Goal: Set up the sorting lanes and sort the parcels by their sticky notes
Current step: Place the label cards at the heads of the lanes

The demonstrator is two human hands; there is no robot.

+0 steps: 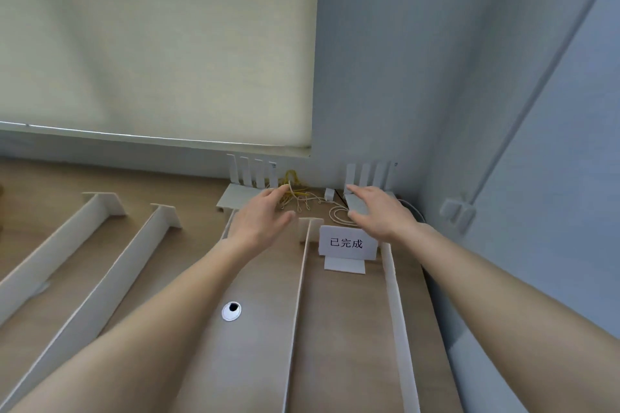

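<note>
Several long white divider boards stand on edge on the wooden desk and form lanes: one at the far left, one beside it, one in the middle and one at the right. A white folded sign with black printed characters stands at the far end of the rightmost lane. My left hand hovers open over the far end of the middle lane. My right hand reaches open just beyond the sign, fingers straight. Neither hand holds anything. No parcels are in view.
Two white routers with upright antennas stand at the desk's back edge, with tangled yellow and white cables between them. A round cable hole sits in the desk. The wall closes the right side; a roller blind hangs behind.
</note>
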